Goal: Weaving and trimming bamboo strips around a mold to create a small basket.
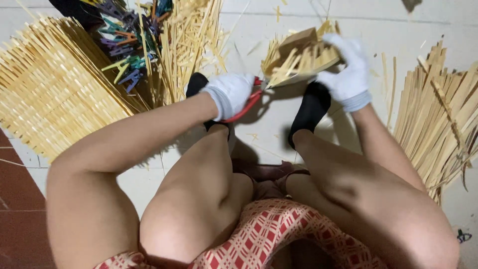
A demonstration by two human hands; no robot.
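Here, left white-gloved hand (230, 93) clamped on red-handled metal shears (247, 103). Right white-gloved hand (349, 69) with fingers closed around woven pale bamboo-strip piece (298, 56), above white tiled floor (269, 119).

Woven mat (50, 89) lies left, clothespins (127, 45) behind it, loose strips (438, 114) right, strip bundle (298, 57) between

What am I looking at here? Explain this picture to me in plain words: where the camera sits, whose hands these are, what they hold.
There is one picture, from a camera worn on a person's head, looking down past their knees to a tiled floor. Both hands wear white gloves. The left hand grips red-handled shears. The right hand holds a bundle of bamboo strips against the blades. More bamboo lies around: a woven mat on the left, loose strips on the right, and coloured clothes pegs at the top.
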